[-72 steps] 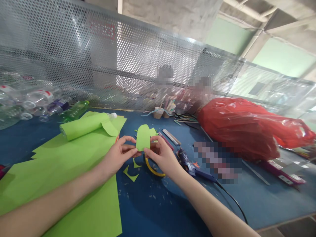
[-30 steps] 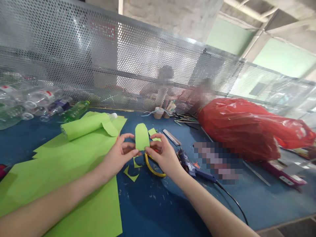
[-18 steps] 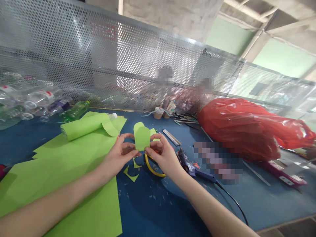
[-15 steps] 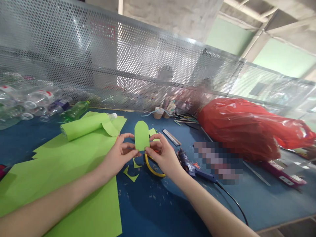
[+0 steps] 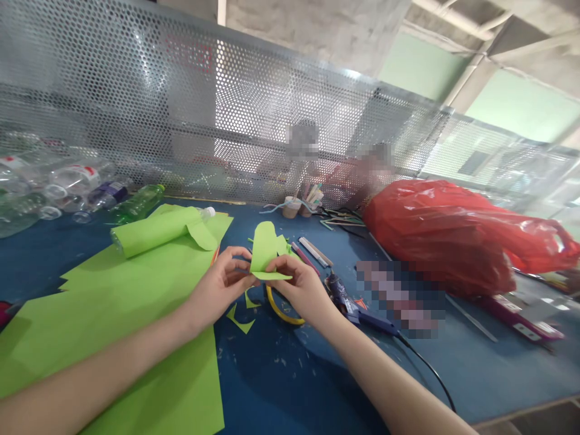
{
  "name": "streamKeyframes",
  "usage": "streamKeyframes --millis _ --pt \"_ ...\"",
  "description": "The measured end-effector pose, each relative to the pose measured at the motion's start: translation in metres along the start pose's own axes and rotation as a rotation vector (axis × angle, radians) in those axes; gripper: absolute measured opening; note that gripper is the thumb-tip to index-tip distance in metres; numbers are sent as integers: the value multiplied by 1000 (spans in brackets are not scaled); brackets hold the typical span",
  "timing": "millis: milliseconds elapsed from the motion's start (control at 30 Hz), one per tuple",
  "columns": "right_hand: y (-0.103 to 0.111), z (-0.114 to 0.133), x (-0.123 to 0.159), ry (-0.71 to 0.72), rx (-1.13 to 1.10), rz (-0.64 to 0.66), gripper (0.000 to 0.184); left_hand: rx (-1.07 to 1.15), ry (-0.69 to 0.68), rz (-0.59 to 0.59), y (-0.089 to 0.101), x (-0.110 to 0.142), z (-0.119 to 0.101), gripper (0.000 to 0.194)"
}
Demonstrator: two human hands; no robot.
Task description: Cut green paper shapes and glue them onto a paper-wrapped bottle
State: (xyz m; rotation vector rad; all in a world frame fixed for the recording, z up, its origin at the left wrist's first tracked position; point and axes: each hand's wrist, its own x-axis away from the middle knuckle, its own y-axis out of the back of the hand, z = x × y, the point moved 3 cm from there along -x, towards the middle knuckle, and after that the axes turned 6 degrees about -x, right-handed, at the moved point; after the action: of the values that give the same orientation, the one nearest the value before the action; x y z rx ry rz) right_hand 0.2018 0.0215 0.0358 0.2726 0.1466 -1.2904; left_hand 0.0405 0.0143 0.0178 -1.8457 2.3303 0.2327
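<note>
Between both hands, above the blue table, is a small round-ended piece of green paper (image 5: 264,246). It is spread into two leaves, one upright and one leaning toward me. My left hand (image 5: 225,280) pinches its lower left side. My right hand (image 5: 296,282) holds it from the right, with fingers around the near leaf. Under the right hand shows a yellow ring (image 5: 284,315), partly hidden. Curved green paper scraps (image 5: 240,320) lie below the hands. To the right rests a dark blue glue gun (image 5: 347,299) with a black cable.
Large green paper sheets (image 5: 149,338) cover the left of the table (image 5: 294,393), with a green-wrapped bottle (image 5: 158,231) on them. Plastic bottles (image 5: 72,181) stand far left. A red plastic bag (image 5: 444,229) fills the right. A perforated metal screen (image 5: 181,109) runs along the back.
The green paper, earlier held with its two leaves nearly together, is now spread apart, one leaf tipped toward me. My right fingers have moved in over it. Forearms barely moved.
</note>
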Motion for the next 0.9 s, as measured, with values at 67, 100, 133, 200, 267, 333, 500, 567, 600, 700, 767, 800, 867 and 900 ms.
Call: streamKeyframes --millis 67,100,133,200,267,333,500,567,600,700,767,800,867,900 --pt "0 1 0 0 0 -11 12 -31 -36 11 -1 0 -1 23" --pt "0 1 0 0 -9 -13 12 -43 -56 12 -1 0 -2 20" --pt "-1 1 1 2 -30 -11 13 -51 -70 10 -1 1 -2 19" --pt "-2 0 1 3 -86 5 15 -64 -80 -1 0 1 -3 19" --pt "-4 -1 1 -1 -115 13 20 -82 -86 -15 1 2 -4 23" --pt "-4 -2 1 -7 -117 14 23 -101 -99 -14 1 3 -4 25" --pt "-6 -2 1 -2 -120 59 23 -136 -139 5 2 3 -4 17" --pt "-7 -1 2 1 -99 69 23 -157 -135 26 2 3 -3 11" --pt "-7 -2 2 5 -85 67 23 -160 -128 39 1 3 -3 10" --pt "-6 -3 2 29 -54 56 22 -127 -86 54 1 2 -2 12" --pt "-6 -4 2 45 -33 50 22 -88 -54 53 0 1 1 13" --pt "-6 -5 2 48 -23 48 22 -71 -43 54 0 1 2 14" --pt "-7 -6 2 47 -9 49 22 -49 -34 64 0 0 3 17" --pt "-7 -6 3 45 -5 49 21 -46 -34 74 0 -1 4 17"
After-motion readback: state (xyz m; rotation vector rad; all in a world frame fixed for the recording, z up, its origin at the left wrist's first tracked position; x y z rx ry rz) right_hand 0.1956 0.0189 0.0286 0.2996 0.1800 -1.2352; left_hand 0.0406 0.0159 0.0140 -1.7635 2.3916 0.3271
